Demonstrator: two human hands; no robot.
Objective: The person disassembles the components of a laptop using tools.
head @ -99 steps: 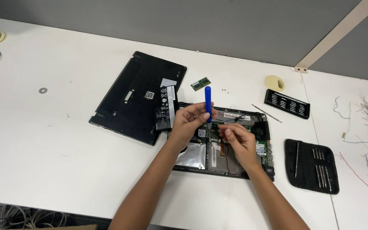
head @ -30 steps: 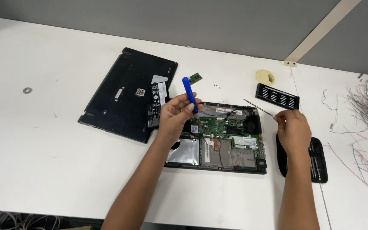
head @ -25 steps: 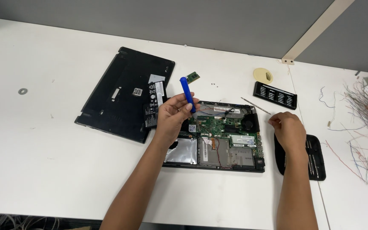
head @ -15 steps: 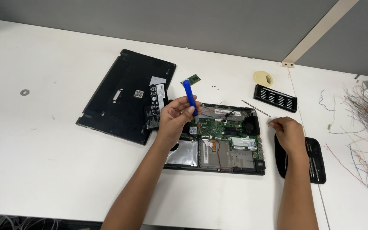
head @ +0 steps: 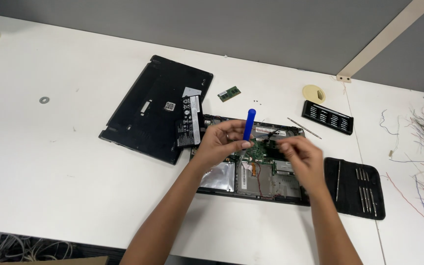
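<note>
My left hand [head: 220, 142] pinches a blue plastic pry tool [head: 249, 124] upright, fingers closed round its lower end, above the opened laptop [head: 266, 169]. Just right of it, my right hand [head: 303, 156] hovers over the green circuit board [head: 262, 150], fingertips drawn together; whether they grip anything I cannot tell. I judge a light, steady touch suits these small parts. A white table [head: 50, 162] lies beneath, a grey wall [head: 222, 24] beyond.

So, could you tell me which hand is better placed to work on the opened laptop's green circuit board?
Probably the right hand: it hovers over the green circuit board, while the left hand holds the blue plastic pry tool.
</note>
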